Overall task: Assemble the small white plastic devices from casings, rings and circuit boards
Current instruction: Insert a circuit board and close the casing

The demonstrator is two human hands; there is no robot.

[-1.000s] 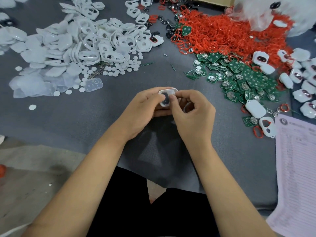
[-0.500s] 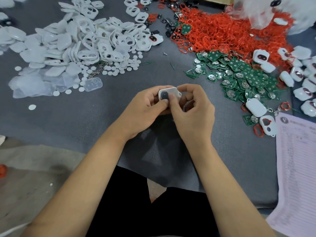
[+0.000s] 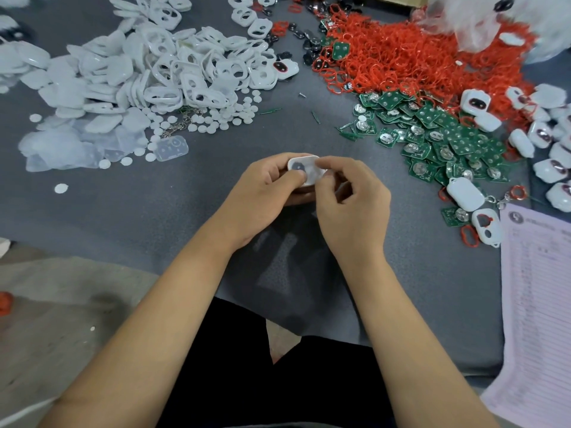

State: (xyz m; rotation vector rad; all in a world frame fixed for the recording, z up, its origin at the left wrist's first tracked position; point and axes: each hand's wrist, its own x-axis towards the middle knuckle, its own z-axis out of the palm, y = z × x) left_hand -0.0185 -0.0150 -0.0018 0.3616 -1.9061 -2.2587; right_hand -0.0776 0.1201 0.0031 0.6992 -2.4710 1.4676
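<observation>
Both hands, left hand and right hand, pinch one white casing above the gray worktop. Bare room lies around them. White casings sit far left, red rings and green boards right.

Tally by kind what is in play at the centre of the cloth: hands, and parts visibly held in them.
Hands: 2, the left hand and the right hand
Casings: 1, the white casing held between both hands
Total: 3
</observation>
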